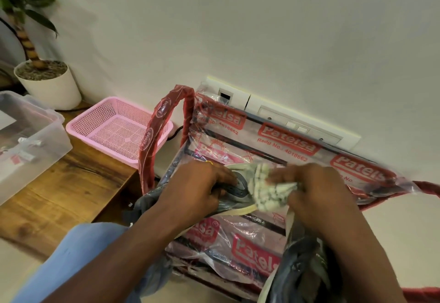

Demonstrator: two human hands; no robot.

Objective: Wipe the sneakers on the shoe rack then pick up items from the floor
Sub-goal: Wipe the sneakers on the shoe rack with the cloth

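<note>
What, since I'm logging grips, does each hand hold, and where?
Left hand grips the grey sneaker by its upper; right hand bunches the cloth against it.

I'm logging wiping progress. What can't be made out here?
Head view:
Sneaker: mostly covered by the left hand and cloth; cleanliness unclear.
Right hand and cloth: motion-blurred.
Shoe rack: veiled by printed plastic wrap, cut off at the bottom edge.
Clear box: cut by the left edge; contents too small.

The plant [28, 43] at ten o'clock and the clear box [35, 140] at nine run off the left edge. The bag [273, 150] hides part of the socket plate [297, 121]. The left hand [197, 186] covers a blurred grey thing [238, 192]; the cloth [266, 190] hides the fingertips of the right hand [319, 190].
</note>
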